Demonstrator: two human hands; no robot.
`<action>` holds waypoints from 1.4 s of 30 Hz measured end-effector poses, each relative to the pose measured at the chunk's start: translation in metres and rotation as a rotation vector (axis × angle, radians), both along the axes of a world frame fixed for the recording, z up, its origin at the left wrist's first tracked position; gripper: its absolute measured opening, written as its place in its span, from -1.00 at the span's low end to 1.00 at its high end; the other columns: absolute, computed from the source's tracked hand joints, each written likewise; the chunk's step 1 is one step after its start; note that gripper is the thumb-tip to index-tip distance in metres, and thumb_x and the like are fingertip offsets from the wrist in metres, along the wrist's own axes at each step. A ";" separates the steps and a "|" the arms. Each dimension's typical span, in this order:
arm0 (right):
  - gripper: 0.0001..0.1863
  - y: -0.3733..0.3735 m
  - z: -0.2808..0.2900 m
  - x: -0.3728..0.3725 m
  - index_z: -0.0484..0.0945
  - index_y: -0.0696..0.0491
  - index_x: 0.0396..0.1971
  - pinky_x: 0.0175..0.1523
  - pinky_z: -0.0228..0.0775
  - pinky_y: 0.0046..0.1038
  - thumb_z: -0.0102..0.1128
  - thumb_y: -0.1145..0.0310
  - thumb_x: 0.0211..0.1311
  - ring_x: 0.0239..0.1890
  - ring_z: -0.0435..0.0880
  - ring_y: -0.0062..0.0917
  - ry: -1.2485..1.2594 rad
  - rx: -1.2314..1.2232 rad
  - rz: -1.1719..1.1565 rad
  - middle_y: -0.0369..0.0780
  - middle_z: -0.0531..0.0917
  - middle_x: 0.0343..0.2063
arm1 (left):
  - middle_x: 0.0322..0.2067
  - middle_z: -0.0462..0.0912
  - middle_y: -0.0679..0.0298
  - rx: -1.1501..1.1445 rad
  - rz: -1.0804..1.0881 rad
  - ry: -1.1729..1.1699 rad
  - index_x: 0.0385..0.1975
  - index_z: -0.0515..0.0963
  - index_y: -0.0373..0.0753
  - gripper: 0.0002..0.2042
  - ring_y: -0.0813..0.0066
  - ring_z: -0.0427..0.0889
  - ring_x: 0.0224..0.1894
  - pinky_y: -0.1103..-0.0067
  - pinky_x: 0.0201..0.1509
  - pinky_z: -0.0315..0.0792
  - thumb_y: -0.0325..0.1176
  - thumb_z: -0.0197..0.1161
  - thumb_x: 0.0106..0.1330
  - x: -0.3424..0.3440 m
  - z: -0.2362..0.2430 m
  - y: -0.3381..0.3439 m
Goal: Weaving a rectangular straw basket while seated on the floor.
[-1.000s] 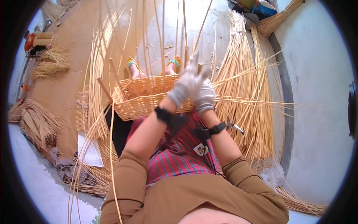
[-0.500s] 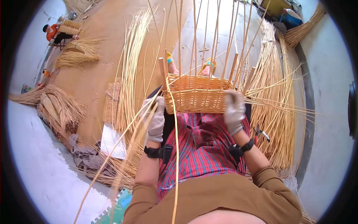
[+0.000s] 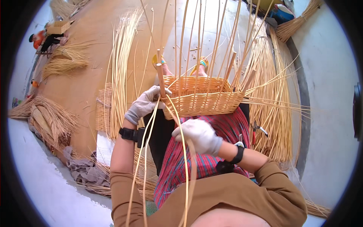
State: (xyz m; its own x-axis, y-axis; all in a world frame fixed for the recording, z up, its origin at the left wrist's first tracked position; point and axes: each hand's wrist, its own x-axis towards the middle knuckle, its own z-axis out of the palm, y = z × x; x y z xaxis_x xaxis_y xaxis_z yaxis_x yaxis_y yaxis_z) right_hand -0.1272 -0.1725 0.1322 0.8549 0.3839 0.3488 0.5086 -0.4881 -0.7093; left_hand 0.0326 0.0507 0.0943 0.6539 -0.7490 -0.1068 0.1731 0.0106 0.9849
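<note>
A half-woven wicker basket [image 3: 208, 104] rests tilted across my lap, with tall upright rods [image 3: 196, 41] rising from its far side and thick corner posts. At its left corner, my gloved left hand [image 3: 145, 103] is closed around the weaving beside a thick post [image 3: 161, 80]. My gloved right hand [image 3: 200, 135], in front of the basket, has its fingers closed on a willow strand [image 3: 191, 155] that runs from that corner toward me. The strand's lower end is blurred. Other pale strands [image 3: 145, 162] hang from the same corner, passing below my left hand.
Red-handled pruning shears [image 3: 259, 130] lie to my right by long willow bundles [image 3: 270, 94]. More rods [image 3: 124, 56], a woven panel [image 3: 103, 109] and a paper sheet [image 3: 104, 145] lie to the left. A person in orange [image 3: 38, 39] sits far left with another basket [image 3: 58, 27].
My right hand has left the basket's right end and come across to a strand near the left corner. My left hand has moved up against that corner post. The basket has tilted.
</note>
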 end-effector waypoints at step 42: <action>-0.45 -0.134 -0.023 0.071 0.25 -0.04 0.37 -0.32 0.54 -0.43 0.08 0.50 0.41 -0.41 0.73 -0.48 -0.045 0.576 -0.838 -0.16 0.74 -0.32 | -0.24 0.65 0.05 0.591 0.724 -0.543 -0.02 0.52 -0.20 -0.73 0.11 0.64 -0.33 0.30 -0.23 0.49 -0.19 0.23 0.43 -0.061 -0.009 -0.160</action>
State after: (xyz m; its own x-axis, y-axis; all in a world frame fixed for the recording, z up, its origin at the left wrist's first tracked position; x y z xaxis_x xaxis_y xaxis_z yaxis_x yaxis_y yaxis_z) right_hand -0.0560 -0.3067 0.1096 0.7529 -0.5693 0.3301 0.1917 -0.2901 -0.9376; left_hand -0.0287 -0.1096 0.0854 0.9894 -0.0909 0.1130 -0.1447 -0.5670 0.8109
